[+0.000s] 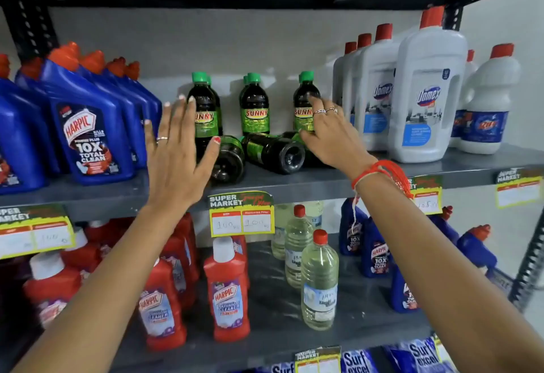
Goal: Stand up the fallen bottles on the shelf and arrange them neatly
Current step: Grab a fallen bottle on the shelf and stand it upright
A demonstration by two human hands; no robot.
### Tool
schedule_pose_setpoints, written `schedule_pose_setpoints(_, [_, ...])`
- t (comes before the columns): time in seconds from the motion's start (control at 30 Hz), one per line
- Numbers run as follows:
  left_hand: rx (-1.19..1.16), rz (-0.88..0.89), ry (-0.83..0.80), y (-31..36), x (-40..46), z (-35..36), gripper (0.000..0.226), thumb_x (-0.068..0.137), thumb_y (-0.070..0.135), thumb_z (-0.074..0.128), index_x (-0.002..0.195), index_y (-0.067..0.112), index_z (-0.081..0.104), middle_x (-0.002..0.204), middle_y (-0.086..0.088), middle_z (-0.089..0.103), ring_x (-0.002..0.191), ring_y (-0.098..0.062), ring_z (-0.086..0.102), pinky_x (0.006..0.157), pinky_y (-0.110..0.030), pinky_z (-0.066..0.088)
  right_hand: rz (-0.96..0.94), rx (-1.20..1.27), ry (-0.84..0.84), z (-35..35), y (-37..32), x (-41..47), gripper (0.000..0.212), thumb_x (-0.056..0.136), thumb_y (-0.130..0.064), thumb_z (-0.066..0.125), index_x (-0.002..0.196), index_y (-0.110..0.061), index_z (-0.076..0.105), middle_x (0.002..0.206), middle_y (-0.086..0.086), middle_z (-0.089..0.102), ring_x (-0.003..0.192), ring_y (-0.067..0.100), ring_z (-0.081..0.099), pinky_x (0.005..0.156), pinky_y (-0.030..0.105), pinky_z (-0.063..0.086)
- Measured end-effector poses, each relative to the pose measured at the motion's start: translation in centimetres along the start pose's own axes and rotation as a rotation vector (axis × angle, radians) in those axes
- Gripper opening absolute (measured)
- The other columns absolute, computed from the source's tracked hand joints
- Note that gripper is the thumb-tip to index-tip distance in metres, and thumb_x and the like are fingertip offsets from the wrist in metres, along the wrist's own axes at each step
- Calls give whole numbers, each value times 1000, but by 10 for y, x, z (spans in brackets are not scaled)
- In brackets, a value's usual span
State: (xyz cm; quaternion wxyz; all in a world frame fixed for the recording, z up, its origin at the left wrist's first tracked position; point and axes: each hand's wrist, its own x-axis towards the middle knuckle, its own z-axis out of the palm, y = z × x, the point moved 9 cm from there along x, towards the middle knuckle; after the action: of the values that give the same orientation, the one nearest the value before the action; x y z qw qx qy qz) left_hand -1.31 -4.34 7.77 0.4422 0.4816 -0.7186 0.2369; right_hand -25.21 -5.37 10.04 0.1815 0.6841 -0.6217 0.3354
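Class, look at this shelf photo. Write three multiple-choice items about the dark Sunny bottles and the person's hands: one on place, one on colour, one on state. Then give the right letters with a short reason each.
1. Where do the fallen Sunny bottles lie?
A. In front of the standing Sunny bottles
B. On the shelf below
C. Behind the white Domex bottles

2. What colour are the caps of the standing Sunny bottles?
A. Red
B. Green
C. White

3. What is the left hand doing?
A. Closed round a blue Harpic bottle
B. Holding a price tag
C. Open, fingers spread, holding nothing

Answers:
1 A: they lie on their sides at the shelf's front, ahead of the upright row.
2 B: each standing cap is green.
3 C: the palm is flat and empty, while the right hand reaches to the rightmost standing bottle.
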Motion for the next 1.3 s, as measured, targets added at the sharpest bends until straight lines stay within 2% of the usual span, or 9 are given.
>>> schedule_pose_setpoints(0.13, [-39, -164, -67, -40, -12, 8, 64, 92, 48, 20, 146, 13, 21, 154, -6, 21, 142, -21, 11, 114, -50, 3, 95, -42, -178, 20, 17, 7, 55, 89, -34, 51, 132, -1, 40, 133, 21, 48, 126, 38, 42, 96, 51, 43])
schedule_pose_setpoints(0.27, [77, -213, -324, -64, -25, 27, 59, 94, 43, 29, 145, 13, 23, 153, -7, 23, 141, -24, 16, 113, -51, 14, 153, -16, -382, 38, 28, 19, 49, 88, -37, 53, 124, -4, 47, 126, 19, 55, 115, 36, 52, 95, 42, 43])
schedule_pose_setpoints(0.43, [287, -119, -633, -67, -37, 46, 58, 90, 53, 15, 130, 23, 45, 135, -11, 50, 116, -30, 49, 78, -38, 41, 227, 27, -616, 57, 36, 34, 53, 86, -38, 57, 129, -8, 50, 133, 14, 54, 118, 31, 52, 102, 38, 41])
schedule_pose_setpoints(0.63, [348, -29, -508, -60, -37, 39, 73, 76, 54, -1, 121, 29, 52, 124, -4, 58, 104, -27, 55, 56, -31, 29, 323, 56, -688, 61, 39, 38, 67, 83, -46, 60, 138, -13, 44, 149, 10, 41, 135, 30, 40, 111, 39, 31])
schedule_pose_setpoints(0.83, [257, -84, -343, -57, -35, 27, 47, 91, 50, 29, 111, 22, 61, 103, -9, 67, 91, -29, 59, 56, -30, 34, 425, 292, -527, 57, 47, 39, 59, 73, -34, 75, 123, -9, 57, 127, 9, 59, 119, 28, 53, 106, 38, 41])
schedule_pose_setpoints(0.93, [233, -96, -280, -54, -35, 20, 45, 91, 47, 30, 104, 19, 63, 90, -10, 67, 76, -26, 55, 55, -30, 33, 434, 367, -429, 49, 50, 39, 38, 65, -32, 80, 94, -11, 66, 107, 8, 66, 106, 25, 60, 99, 37, 47])
schedule_pose_setpoints(1.07, [236, -93, -248, -53, -36, 18, 45, 90, 47, 31, 100, 19, 65, 88, -10, 67, 79, -28, 59, 57, -30, 33, 534, 522, -205, 39, 75, 41, 73, 24, -53, 86, 81, -8, 72, 86, 11, 75, 82, 29, 72, 84, 45, 58])
schedule_pose_setpoints(1.2, [227, -105, -229, -52, -35, 16, 44, 90, 46, 34, 101, 19, 66, 88, -11, 67, 82, -29, 60, 58, -30, 33, 589, 620, 80, 11, 77, 28, 93, 26, -59, 81, 107, -15, 68, 100, 4, 73, 93, 23, 69, 88, 40, 56])
schedule_pose_setpoints(1.3, [220, -107, -226, -52, -36, 17, 44, 90, 47, 34, 104, 19, 66, 91, -11, 68, 84, -29, 61, 58, -30, 34, 584, 681, 211, -5, 70, 18, 82, 41, -51, 83, 114, -17, 65, 102, -1, 70, 95, 18, 65, 90, 37, 53])
